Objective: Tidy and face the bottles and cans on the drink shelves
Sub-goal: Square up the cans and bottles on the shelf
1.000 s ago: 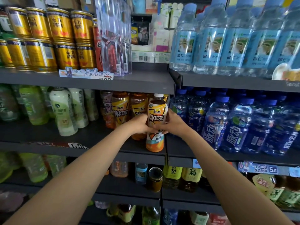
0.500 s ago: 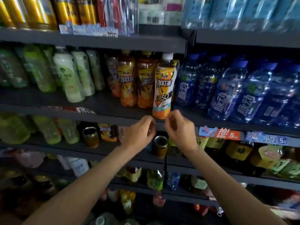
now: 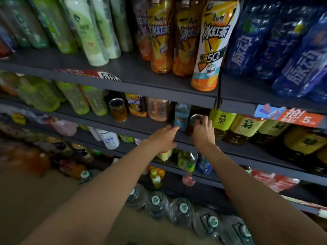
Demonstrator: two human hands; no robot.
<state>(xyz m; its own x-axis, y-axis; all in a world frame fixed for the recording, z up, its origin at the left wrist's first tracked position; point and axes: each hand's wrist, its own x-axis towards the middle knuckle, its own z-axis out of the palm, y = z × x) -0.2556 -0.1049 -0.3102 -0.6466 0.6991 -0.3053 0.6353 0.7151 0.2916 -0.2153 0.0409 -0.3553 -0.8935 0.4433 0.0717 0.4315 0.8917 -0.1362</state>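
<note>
Right hand is on the dark can at the front of the lower shelf, fingers curled over its rim; left hand reaches for the small blue-labelled bottle just beside it, fingertips touching, whether it grips I cannot tell; best to turn the can slowly, label out, base flat; tight quarters here, yellow-labelled bottles close on the right, shelf lip just below; open room lies leftward.

Right hand hides dark can body; bottle tops cropped.
</note>
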